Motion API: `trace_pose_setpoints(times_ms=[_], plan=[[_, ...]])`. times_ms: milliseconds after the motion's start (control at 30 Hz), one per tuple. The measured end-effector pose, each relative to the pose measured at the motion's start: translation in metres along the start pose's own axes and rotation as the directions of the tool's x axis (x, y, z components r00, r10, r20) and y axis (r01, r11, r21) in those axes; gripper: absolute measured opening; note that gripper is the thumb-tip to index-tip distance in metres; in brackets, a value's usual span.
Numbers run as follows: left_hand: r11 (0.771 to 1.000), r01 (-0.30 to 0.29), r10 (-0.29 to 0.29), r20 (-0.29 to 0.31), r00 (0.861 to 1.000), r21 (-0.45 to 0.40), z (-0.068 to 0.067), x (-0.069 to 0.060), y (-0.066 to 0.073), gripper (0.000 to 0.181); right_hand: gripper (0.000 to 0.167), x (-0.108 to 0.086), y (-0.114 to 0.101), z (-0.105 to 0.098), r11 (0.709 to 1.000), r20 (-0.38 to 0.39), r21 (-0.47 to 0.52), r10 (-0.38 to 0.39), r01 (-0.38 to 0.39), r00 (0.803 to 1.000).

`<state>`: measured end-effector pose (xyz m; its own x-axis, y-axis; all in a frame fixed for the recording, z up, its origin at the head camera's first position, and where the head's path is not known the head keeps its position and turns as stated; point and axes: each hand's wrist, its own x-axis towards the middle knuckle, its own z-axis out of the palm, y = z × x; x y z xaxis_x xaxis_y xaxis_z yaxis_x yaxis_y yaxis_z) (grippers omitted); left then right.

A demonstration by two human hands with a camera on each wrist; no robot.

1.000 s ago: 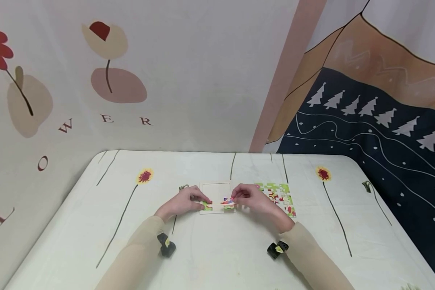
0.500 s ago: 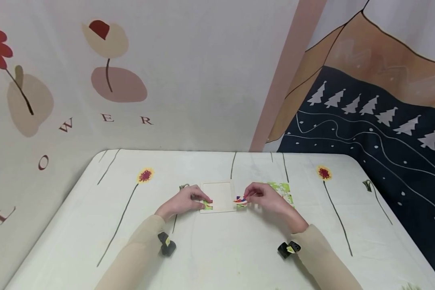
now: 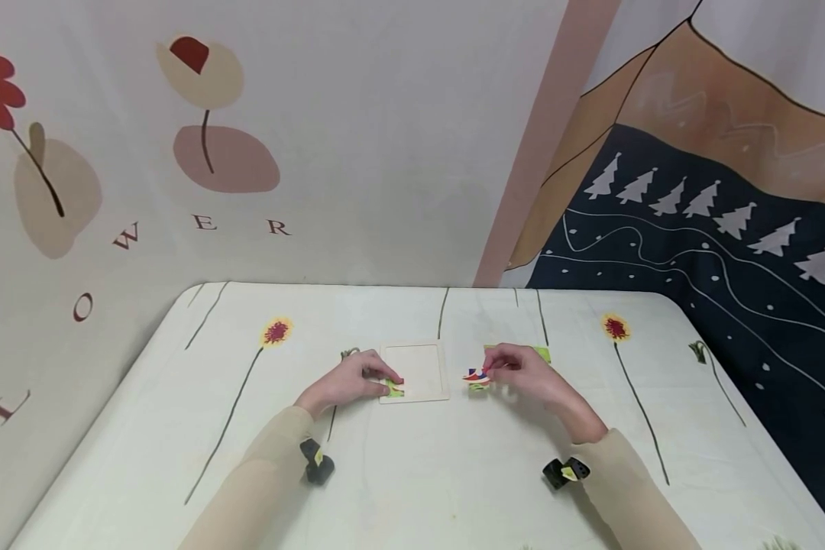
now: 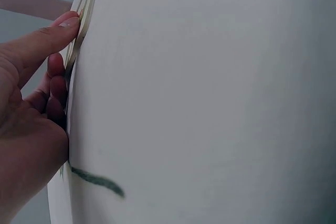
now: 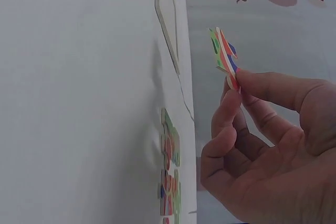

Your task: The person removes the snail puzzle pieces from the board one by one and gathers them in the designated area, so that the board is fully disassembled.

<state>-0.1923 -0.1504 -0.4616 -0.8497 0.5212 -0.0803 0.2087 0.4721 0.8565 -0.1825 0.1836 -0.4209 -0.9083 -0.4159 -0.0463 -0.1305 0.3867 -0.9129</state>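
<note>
Low over the table, my left hand (image 3: 351,380) keeps its thumb and index finger around a small green puzzle piece (image 3: 394,390) in the near left corner of a pale puzzle frame (image 3: 421,396). Those fingertips partly cover the piece. In the left wrist view the thumb meets the frame's edge. My right hand (image 3: 525,373) pinches a multicoloured jigsaw piece (image 3: 477,379), red, white, blue and green, between thumb and index finger. The right wrist view shows this piece (image 5: 224,53) raised off the table, with the other fingers curled below.
Beneath and behind my right hand lie joined jigsaw pieces (image 3: 542,354), mostly hidden in the head view. The right wrist view shows these colourful pieces (image 5: 169,145) flat on the white tablecloth (image 3: 412,473). A printed curtain (image 3: 385,153) rises behind the table.
My right hand has lifted the multicoloured piece out of the frame and carried it right, to over the joined pieces. My left hand has stayed at the frame's corner.
</note>
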Motion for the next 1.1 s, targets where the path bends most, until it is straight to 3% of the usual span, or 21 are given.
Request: trace_pose_setpoints(times_ms=[800,1100], plan=[[1.000,0.004,-0.004,0.002,1.000,0.002,0.000,-0.001,0.000,0.019,0.013,-0.019,0.021,-0.025,0.998,-0.058,-0.031,0.056,-0.058,0.997],[1.000,-0.008,0.008,0.004,1.000,0.003,0.000,0.000,-0.001,0.019,0.015,-0.025,0.023,-0.030,0.997,-0.047,-0.035,0.073,-0.074,0.996]])
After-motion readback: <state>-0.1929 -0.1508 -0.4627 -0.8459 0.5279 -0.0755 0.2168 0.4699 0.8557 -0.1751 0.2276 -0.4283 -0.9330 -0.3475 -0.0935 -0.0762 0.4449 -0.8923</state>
